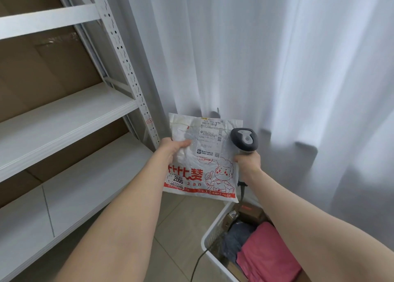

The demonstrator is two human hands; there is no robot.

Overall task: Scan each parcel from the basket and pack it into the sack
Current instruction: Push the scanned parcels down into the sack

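Left of centre, the left hand [170,149] has its grip pinching the parcel [202,160] by one edge, label facing up, mid-frame. The right hand [248,161] has its grip wrapped round the scanner [244,141]. The basket [215,224] sits lower right. Risk: creased glossy film may cause a misread, and the edge pinch may slip.

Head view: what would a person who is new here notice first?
The white parcel with red print stands out at the centre, gripped by the left hand. Beside its right edge, the right hand holds a grey scanner. At the lower right, a white basket holds a pink item.
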